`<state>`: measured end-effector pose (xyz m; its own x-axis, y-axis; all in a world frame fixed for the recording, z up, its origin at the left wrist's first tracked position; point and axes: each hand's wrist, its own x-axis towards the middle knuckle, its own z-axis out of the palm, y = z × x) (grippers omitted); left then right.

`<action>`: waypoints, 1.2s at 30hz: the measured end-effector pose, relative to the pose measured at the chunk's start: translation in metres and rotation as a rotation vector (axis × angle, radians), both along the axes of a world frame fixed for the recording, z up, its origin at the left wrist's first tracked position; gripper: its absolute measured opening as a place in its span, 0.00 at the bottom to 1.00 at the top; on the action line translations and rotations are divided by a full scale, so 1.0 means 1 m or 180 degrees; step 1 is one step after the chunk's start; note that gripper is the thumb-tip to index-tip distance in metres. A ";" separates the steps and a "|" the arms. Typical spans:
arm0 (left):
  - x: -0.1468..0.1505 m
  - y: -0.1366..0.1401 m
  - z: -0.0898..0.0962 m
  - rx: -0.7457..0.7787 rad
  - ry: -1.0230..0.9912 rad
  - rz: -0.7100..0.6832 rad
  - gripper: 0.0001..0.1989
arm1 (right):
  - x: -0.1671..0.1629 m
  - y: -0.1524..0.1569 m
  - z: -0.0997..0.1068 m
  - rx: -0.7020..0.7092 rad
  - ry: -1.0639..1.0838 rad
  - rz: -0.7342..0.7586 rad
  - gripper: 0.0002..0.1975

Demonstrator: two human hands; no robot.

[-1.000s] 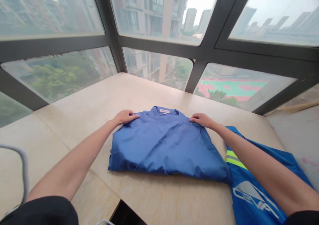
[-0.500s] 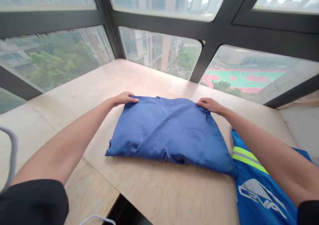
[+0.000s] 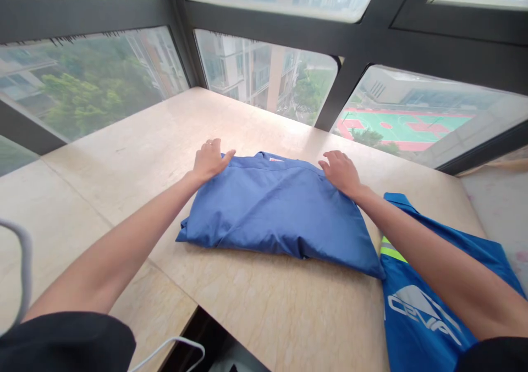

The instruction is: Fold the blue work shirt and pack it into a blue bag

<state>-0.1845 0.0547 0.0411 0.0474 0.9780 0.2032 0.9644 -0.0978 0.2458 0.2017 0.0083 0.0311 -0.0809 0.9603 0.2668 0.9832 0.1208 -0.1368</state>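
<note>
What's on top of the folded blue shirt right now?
Two open hands rest flat on the shirt: the left hand and right hand at its far corners. A small label shows between them. The shirt's inner layers are covered.

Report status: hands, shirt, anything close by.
Left hand and right hand open, flat on the folded shirt's far corners. Shirt lies on the table. Blue vest touches its right edge, under the right arm.

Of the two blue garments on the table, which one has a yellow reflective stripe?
The brighter blue garment under the right arm, with white lettering. The folded blue shirt under both hands is plain.
</note>
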 end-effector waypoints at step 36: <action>0.017 -0.211 -0.022 -0.0290 0.0478 0.0861 0.36 | -0.069 -0.153 -0.050 -0.0543 -0.0233 0.1293 0.34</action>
